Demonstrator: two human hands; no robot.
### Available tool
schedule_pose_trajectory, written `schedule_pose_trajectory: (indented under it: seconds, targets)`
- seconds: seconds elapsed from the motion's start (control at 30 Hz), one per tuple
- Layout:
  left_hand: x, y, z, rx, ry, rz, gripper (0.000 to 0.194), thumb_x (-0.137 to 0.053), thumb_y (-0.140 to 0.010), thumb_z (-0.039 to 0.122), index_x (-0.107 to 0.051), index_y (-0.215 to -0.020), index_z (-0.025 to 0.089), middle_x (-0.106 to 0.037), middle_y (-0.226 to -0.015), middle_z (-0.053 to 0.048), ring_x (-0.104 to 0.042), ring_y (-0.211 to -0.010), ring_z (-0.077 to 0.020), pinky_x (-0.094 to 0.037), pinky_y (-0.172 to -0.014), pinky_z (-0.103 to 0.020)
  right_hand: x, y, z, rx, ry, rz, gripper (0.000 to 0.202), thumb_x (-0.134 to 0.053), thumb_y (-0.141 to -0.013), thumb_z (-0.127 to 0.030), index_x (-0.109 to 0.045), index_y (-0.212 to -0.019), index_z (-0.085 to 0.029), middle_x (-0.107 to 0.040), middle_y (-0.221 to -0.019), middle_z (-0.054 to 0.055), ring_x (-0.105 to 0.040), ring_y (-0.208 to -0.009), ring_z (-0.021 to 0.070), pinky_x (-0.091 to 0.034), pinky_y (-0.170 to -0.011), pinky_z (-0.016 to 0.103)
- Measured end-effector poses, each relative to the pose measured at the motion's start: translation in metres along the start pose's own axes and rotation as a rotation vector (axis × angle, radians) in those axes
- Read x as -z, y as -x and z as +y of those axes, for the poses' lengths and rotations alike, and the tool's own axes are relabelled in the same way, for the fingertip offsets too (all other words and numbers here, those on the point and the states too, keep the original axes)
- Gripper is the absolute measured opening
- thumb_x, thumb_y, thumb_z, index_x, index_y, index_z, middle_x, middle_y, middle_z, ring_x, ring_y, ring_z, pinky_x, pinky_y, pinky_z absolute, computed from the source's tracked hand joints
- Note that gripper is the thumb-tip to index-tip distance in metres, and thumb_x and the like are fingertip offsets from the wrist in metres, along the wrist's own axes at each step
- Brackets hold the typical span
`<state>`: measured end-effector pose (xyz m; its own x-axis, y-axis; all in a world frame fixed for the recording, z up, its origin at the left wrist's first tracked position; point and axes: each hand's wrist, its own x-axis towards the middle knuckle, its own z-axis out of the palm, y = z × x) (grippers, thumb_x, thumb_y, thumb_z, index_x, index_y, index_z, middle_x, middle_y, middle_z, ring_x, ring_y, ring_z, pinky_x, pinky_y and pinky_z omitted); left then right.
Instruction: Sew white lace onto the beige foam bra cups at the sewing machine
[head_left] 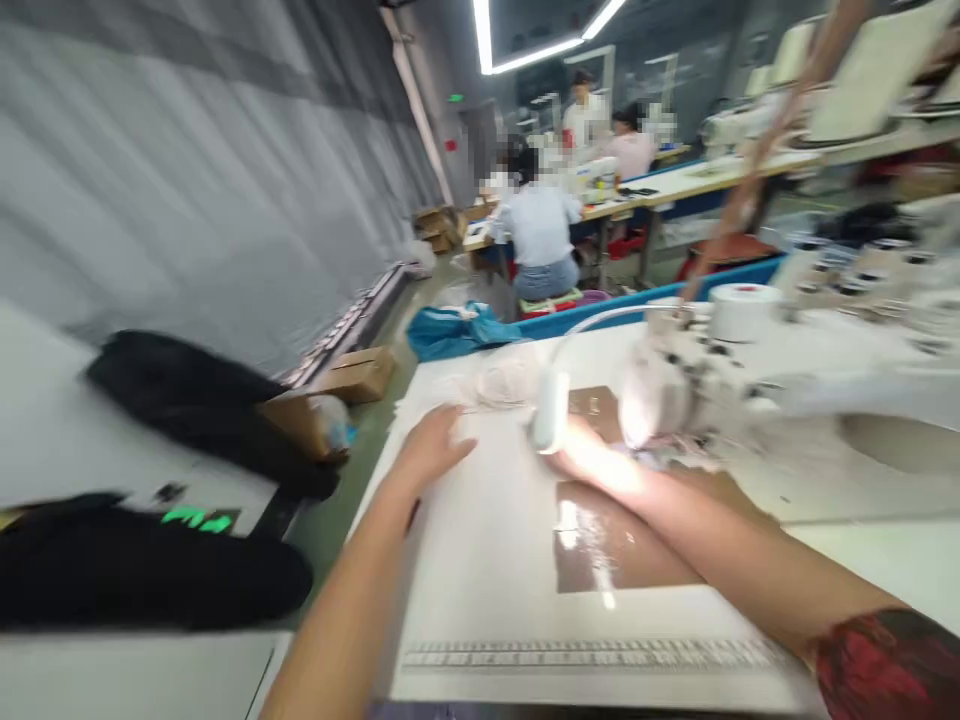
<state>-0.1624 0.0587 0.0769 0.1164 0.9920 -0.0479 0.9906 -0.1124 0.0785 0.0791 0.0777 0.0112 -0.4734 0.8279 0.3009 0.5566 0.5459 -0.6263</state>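
Note:
My left hand (pixel 436 447) is over the left part of the white table (pixel 480 540), thumb and fingers apart, with nothing seen in it. My right arm reaches across the table from the lower right. The right hand (pixel 566 445) is beneath or behind a white lamp head (pixel 552 412), its fingers mostly hidden. A brown sheet (pixel 615 545) with a shiny surface lies under the right forearm, and another brown piece (pixel 596 408) shows beyond the hand. The sewing machine (pixel 654 395) stands just right of them, blurred.
Thread cones (pixel 744 310) stand at the right. Blue cloth (pixel 461 330) hangs at the table's far edge. Black fabric (pixel 195 400) lies at the left, near a cardboard box (pixel 360 373). A ruler strip (pixel 585 655) runs along the near edge. Other people sit and stand farther off.

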Motion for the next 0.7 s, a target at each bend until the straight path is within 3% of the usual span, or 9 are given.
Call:
schedule_pose_trajectory:
  seconds: [0.1, 0.17, 0.27, 0.33, 0.4, 0.47, 0.53, 0.6, 0.7]
  targets:
    - [0.003, 0.036, 0.023, -0.159, 0.196, -0.223, 0.056, -0.055, -0.085, 0.050, -0.056, -0.133, 0.023, -0.052, -0.144, -0.007, -0.049, -0.132, -0.0304, -0.036, -0.114, -0.042, 0.035, 0.069, 0.003, 0.063, 0.042, -0.170, 0.010, -0.072, -0.078, -0.029, -0.068, -0.081, -0.021, -0.069, -0.085, 0.000, -0.062, -0.077, 0.0153, -0.051, -0.070, 0.029]
    - [0.005, 0.058, 0.049, -0.216, 0.252, -0.395, 0.052, -0.055, -0.084, 0.052, -0.059, -0.131, 0.029, -0.056, -0.140, -0.004, -0.053, -0.128, -0.0307, -0.040, -0.110, -0.044, 0.063, 0.120, 0.013, 0.058, 0.067, -0.177, 0.013, -0.077, -0.064, -0.023, -0.065, -0.067, -0.024, -0.068, -0.072, -0.004, -0.061, -0.068, 0.0143, -0.044, -0.059, 0.024]
    - [0.005, 0.080, 0.117, -0.426, 0.346, -0.548, 0.043, -0.055, -0.088, 0.043, -0.060, -0.129, 0.033, -0.060, -0.135, -0.001, -0.056, -0.123, -0.0274, -0.044, -0.106, -0.040, 0.107, 0.190, 0.040, -0.090, 0.142, 0.008, 0.002, -0.065, -0.075, -0.022, -0.064, -0.075, -0.022, -0.069, -0.074, 0.000, -0.061, -0.066, 0.0153, -0.042, -0.058, 0.025]
    - [-0.002, 0.082, 0.174, -0.626, 0.380, -0.598, 0.045, -0.057, -0.088, 0.040, -0.058, -0.132, 0.032, -0.058, -0.138, -0.002, -0.054, -0.126, -0.0263, -0.041, -0.109, -0.039, 0.133, 0.225, 0.062, -0.210, 0.183, 0.180, 0.014, -0.052, -0.088, -0.027, -0.062, -0.081, -0.021, -0.068, -0.077, 0.004, -0.062, -0.068, 0.0172, -0.044, -0.060, 0.027]
    - [-0.018, 0.071, 0.232, -0.723, 0.388, -0.508, 0.050, -0.053, -0.091, 0.043, -0.050, -0.139, 0.031, -0.044, -0.151, -0.003, -0.044, -0.136, -0.0267, -0.035, -0.114, -0.041, 0.152, 0.253, 0.081, -0.288, 0.201, 0.322, 0.020, -0.045, -0.092, -0.031, -0.061, -0.087, -0.021, -0.068, -0.081, 0.006, -0.063, -0.072, 0.0191, -0.046, -0.064, 0.030]
    - [-0.041, 0.049, 0.283, -0.732, 0.389, -0.265, 0.056, -0.045, -0.095, 0.044, -0.037, -0.147, 0.028, -0.032, -0.157, -0.006, -0.030, -0.144, -0.0278, -0.030, -0.118, -0.045, 0.163, 0.274, 0.094, -0.346, 0.177, 0.427, 0.020, -0.045, -0.091, -0.035, -0.060, -0.086, -0.022, -0.068, -0.081, 0.005, -0.063, -0.072, 0.0192, -0.047, -0.065, 0.031]
    - [-0.062, 0.019, 0.326, -0.595, 0.380, 0.036, 0.061, -0.038, -0.098, 0.040, -0.024, -0.152, 0.016, -0.019, -0.161, -0.013, -0.013, -0.150, -0.0305, -0.023, -0.120, -0.050, 0.168, 0.289, 0.100, -0.393, 0.118, 0.475, 0.021, -0.047, -0.091, -0.038, -0.059, -0.082, -0.023, -0.066, -0.075, 0.003, -0.061, -0.067, 0.0180, -0.046, -0.063, 0.030]
    - [-0.071, -0.013, 0.357, -0.381, 0.315, 0.191, 0.055, -0.034, -0.099, 0.032, -0.026, -0.151, 0.015, -0.030, -0.156, -0.017, -0.017, -0.149, -0.0320, -0.022, -0.120, -0.053, 0.171, 0.298, 0.104, -0.416, 0.037, 0.474, 0.023, -0.046, -0.091, -0.039, -0.057, -0.078, -0.024, -0.061, -0.068, 0.000, -0.057, -0.062, 0.0169, -0.045, -0.061, 0.029]
    - [-0.064, -0.055, 0.387, -0.349, 0.220, 0.127, 0.043, -0.045, -0.098, 0.031, -0.045, -0.140, 0.026, -0.053, -0.137, -0.014, -0.041, -0.136, -0.0332, -0.035, -0.112, -0.055, 0.172, 0.302, 0.108, -0.394, -0.078, 0.424, 0.024, -0.044, -0.093, -0.038, -0.055, -0.077, -0.024, -0.058, -0.066, -0.001, -0.055, -0.062, 0.0166, -0.044, -0.061, 0.029]
